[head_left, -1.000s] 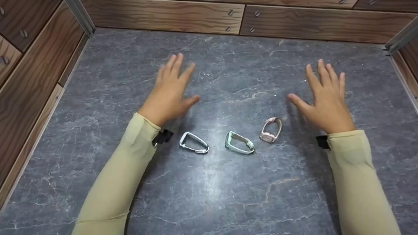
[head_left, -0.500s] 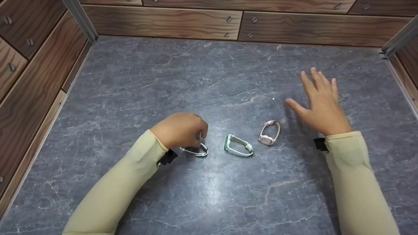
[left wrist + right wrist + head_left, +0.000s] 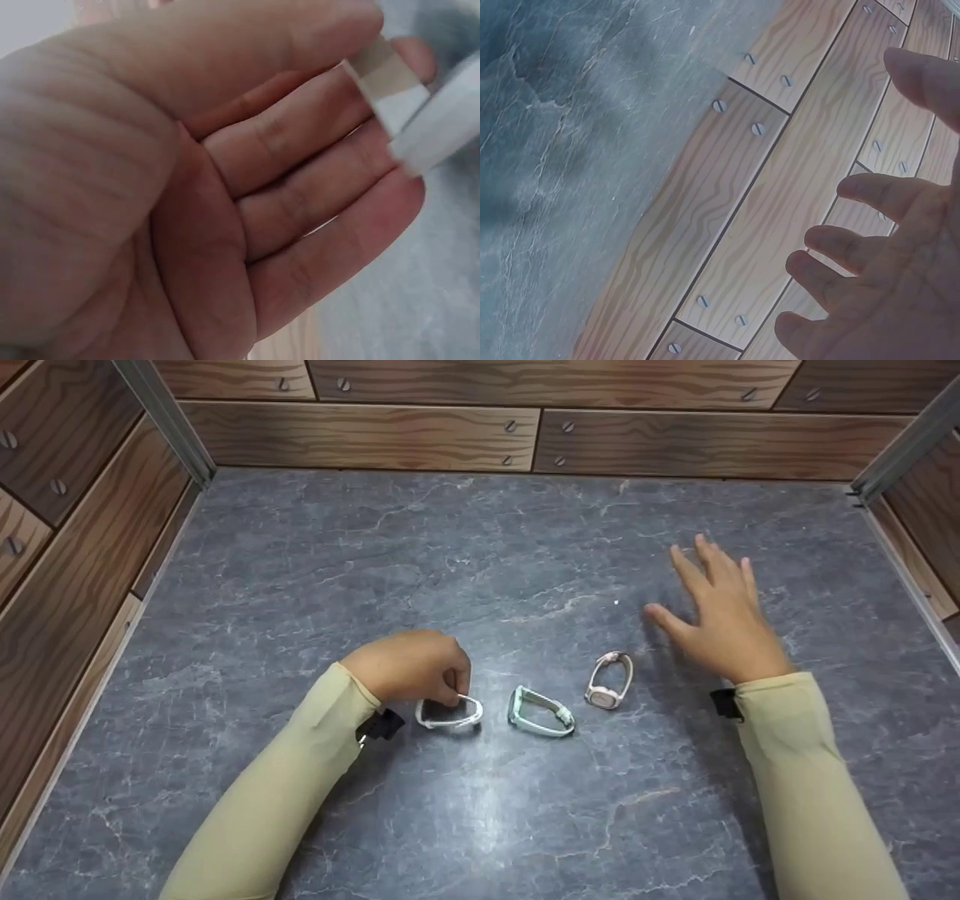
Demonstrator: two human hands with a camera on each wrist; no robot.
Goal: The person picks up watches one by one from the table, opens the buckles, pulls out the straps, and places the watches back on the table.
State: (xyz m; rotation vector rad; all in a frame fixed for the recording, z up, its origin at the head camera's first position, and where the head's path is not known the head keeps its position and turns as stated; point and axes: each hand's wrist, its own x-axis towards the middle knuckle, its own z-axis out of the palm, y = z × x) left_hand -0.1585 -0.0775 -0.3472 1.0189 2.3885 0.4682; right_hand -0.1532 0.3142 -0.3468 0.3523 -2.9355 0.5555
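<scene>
The left hand (image 3: 416,664) pinches a white wristwatch (image 3: 450,726) between thumb and forefinger, gripping the far side of its looped band. In the left wrist view the other fingers lie side by side behind the pinch, and the piece held is blurred. The watch sits at the left end of a loose row of three; whether its lower edge touches the tabletop (image 3: 375,810) or has a slight gap under it, I cannot tell.

Just to its right, not touching, a mint-green wristwatch (image 3: 541,727) stands on edge with its strap looped. Beyond that is a pale pink wristwatch (image 3: 603,697), its oval dial toward the near side. The right hand (image 3: 731,634) is nearest to the pink one but apart from it, fingers spread and thumb out, holding nothing.

The white watch should be light, easily carried by two fingertips. Its band looks flexible yet springy enough to keep its loop, so a hard squeeze would probably flatten it; the smooth surface might slide a little. The case and its glass would be the fragile part, so the strap, away from the dial, seems the kinder hold.
</scene>
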